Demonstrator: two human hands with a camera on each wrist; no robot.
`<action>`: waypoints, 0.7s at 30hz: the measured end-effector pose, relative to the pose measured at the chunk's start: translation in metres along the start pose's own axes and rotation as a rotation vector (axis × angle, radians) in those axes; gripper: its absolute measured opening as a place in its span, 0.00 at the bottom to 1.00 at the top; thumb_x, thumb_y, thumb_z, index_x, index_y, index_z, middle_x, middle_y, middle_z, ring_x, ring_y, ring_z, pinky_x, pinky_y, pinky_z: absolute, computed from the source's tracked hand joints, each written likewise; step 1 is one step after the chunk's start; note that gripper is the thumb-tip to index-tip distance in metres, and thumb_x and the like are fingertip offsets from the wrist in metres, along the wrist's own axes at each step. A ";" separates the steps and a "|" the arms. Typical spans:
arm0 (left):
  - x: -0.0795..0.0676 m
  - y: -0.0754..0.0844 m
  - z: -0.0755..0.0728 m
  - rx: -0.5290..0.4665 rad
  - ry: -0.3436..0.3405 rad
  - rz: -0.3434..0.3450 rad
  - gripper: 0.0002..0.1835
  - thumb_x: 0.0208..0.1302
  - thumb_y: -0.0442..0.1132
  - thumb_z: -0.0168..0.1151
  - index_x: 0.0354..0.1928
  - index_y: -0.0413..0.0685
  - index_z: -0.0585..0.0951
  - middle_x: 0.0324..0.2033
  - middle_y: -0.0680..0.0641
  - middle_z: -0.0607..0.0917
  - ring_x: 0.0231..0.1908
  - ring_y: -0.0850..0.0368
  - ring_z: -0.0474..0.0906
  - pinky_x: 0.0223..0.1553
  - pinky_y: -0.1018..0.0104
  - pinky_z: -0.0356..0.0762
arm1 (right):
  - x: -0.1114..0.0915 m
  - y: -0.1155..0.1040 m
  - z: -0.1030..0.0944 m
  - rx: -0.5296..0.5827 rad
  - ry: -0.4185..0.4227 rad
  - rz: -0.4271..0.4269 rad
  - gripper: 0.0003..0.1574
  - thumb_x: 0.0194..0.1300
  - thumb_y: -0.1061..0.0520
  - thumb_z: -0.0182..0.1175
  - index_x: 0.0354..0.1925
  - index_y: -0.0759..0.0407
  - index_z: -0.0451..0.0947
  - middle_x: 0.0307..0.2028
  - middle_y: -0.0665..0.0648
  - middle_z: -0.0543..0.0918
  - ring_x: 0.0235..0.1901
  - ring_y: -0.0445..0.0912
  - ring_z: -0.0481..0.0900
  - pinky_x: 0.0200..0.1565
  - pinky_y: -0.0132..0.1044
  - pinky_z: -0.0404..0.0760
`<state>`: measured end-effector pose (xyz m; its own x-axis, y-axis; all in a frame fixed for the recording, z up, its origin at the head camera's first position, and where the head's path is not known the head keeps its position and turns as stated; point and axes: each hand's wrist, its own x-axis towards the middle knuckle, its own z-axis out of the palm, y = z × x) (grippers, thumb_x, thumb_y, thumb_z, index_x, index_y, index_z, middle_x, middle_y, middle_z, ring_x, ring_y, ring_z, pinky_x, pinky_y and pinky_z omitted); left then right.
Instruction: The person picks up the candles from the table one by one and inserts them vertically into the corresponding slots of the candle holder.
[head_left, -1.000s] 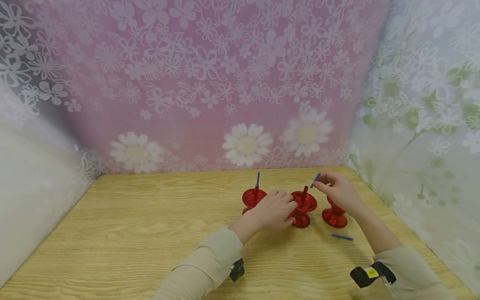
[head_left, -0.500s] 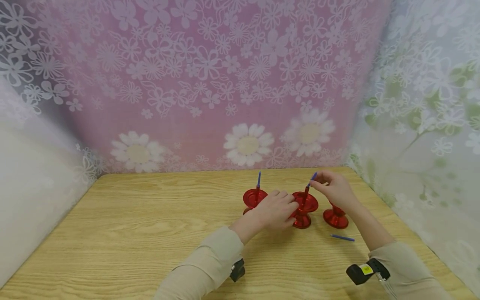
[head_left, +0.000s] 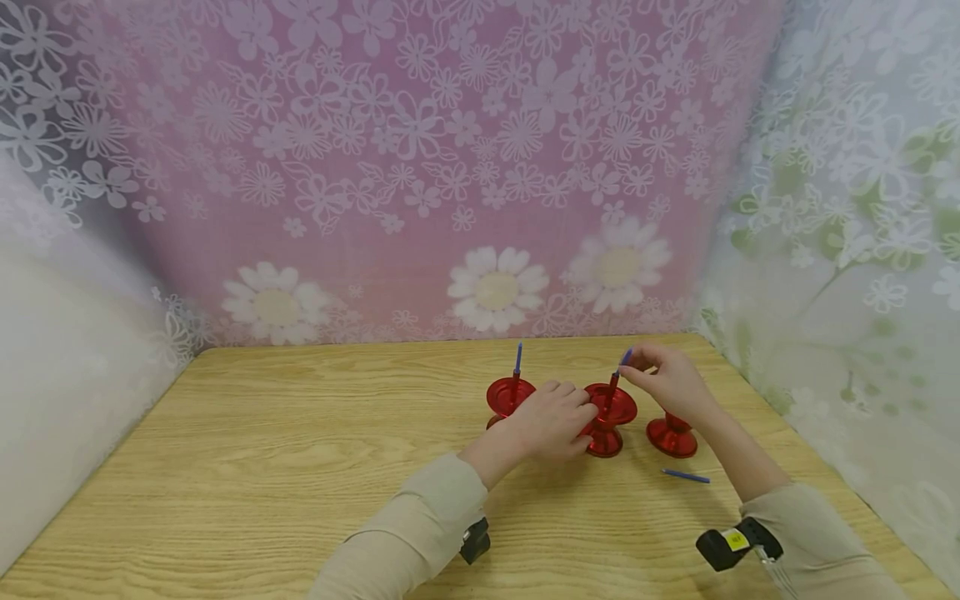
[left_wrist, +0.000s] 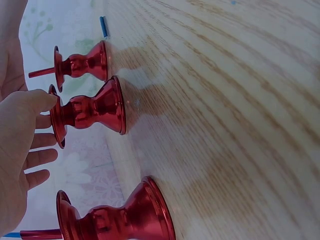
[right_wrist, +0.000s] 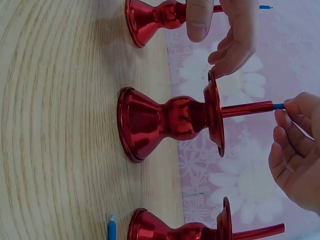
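Three red metallic candle holders stand upright in a row, each with a dish and a thin tube. My left hand [head_left: 551, 417] grips the dish rim of the middle candle holder [right_wrist: 185, 117], thumb and fingers at its left side. My right hand [head_left: 667, 379] pinches a thin blue candle [right_wrist: 278, 106] whose lower end meets the top of that holder's tube. Another blue candle [head_left: 518, 358] stands in the tube of the left candle holder [left_wrist: 115, 220]. The right candle holder [left_wrist: 80, 65], partly behind my right hand in the head view, has a bare tube.
A loose blue candle [head_left: 686, 476] lies on the wooden table [head_left: 300, 467] in front of the right holder. A pink flowered cloth [head_left: 405, 167] hangs behind, and a pale flowered cloth [head_left: 847, 292] hangs at the right.
My right hand has moved slightly left, bringing the blue candle from beside the middle holder's tube onto its top, then a little lower. My left hand keeps its grip on the dish.
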<state>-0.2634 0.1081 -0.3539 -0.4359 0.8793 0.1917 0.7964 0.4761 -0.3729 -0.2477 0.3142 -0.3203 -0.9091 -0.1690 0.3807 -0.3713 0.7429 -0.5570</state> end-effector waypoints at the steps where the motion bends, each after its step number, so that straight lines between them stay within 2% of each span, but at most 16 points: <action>1: 0.000 0.000 0.000 0.000 0.000 -0.001 0.16 0.64 0.57 0.51 0.44 0.57 0.76 0.40 0.57 0.75 0.42 0.60 0.69 0.43 0.69 0.64 | 0.000 0.000 0.000 -0.001 -0.003 0.000 0.06 0.64 0.59 0.58 0.34 0.62 0.77 0.32 0.58 0.81 0.36 0.50 0.77 0.38 0.44 0.74; 21: 0.000 0.000 0.000 -0.002 0.009 -0.001 0.16 0.63 0.57 0.52 0.44 0.58 0.77 0.40 0.57 0.76 0.42 0.60 0.69 0.43 0.70 0.65 | 0.003 -0.003 -0.003 -0.055 -0.059 -0.003 0.07 0.64 0.57 0.58 0.36 0.61 0.78 0.32 0.56 0.81 0.35 0.49 0.76 0.38 0.43 0.75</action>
<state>-0.2629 0.1078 -0.3539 -0.4328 0.8791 0.1998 0.7971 0.4766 -0.3707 -0.2485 0.3141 -0.3154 -0.9180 -0.2083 0.3375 -0.3652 0.7761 -0.5141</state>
